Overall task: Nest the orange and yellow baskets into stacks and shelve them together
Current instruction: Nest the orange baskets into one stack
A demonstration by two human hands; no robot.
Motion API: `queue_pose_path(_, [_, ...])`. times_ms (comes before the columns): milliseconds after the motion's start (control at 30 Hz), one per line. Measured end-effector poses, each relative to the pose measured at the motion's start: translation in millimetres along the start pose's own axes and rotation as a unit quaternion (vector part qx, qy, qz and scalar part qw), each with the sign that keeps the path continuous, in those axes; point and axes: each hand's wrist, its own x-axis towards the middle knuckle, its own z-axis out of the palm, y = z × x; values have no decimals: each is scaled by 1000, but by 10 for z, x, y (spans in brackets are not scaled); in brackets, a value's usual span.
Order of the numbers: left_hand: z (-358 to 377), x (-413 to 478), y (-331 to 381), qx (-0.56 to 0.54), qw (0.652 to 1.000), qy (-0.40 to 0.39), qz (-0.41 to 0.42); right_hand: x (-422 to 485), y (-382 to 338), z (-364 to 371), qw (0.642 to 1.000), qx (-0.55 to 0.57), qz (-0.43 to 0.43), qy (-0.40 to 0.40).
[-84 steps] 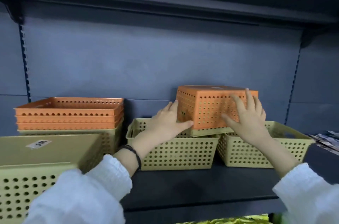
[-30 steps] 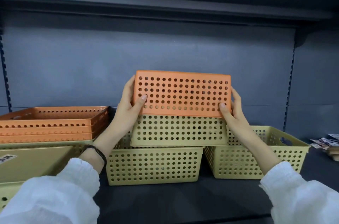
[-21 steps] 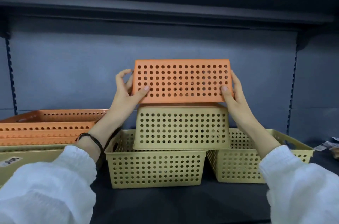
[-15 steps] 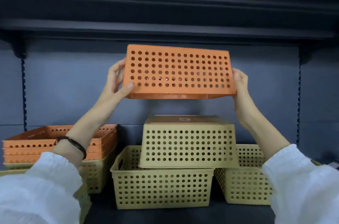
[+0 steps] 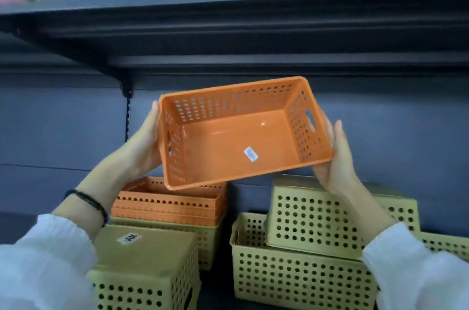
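Note:
I hold an orange perforated basket [image 5: 236, 142] in the air, its open side tipped toward me, a small white sticker on its floor. My left hand [image 5: 146, 143] grips its left end and my right hand [image 5: 335, 155] presses its right end. Below it, nested orange baskets [image 5: 167, 202] sit in a yellow basket [image 5: 205, 241]. To the right, an upside-down yellow basket [image 5: 312, 218] rests on an upright yellow basket [image 5: 291, 281]. Another upside-down yellow basket [image 5: 144, 266] with a label stands at the lower left.
The dark shelf above [image 5: 253, 38] overhangs close over the held basket. A further yellow basket [image 5: 446, 243] peeks out at the far right. The grey back panel [image 5: 63, 132] is behind everything, and a bracket [image 5: 126, 86] sits left of the basket.
The orange basket was lifted off the upside-down yellow basket, raised, and turned over so its open side now faces me. It has shifted left, above the orange stack.

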Motion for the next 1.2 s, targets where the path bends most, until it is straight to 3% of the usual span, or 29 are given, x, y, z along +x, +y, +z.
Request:
queue_pose_path(67, [-230,-3,10,-29,999,15,-41,9,141,226,997,70,13,15])
queue_pose_path(233, [-733,28,-248,-52,991,85,-86,24,513,757,988,102,93,74])
queue_pose_path(467, [-1242,-26,-532,20,997,51,61,185,836,1233,968,113,148,165])
queue_pose_path(667, [-1555,107,-643,88,993,24,77,289,1068,1474,973,17,150,173])
queue_pose_path(867, [-1906,461,-1035,11,997,57,-48,278,1302,1751,969,-118,158,150])
queue_pose_path(967, [-1959,516,-1291,-15,993,49,-104,269,1499,1735,965,-132,177,143])
queue_pose_path(1200, [-2190,699,-1525,-14,994,-6,-106,269,1593,1737,962,-141,181,150])
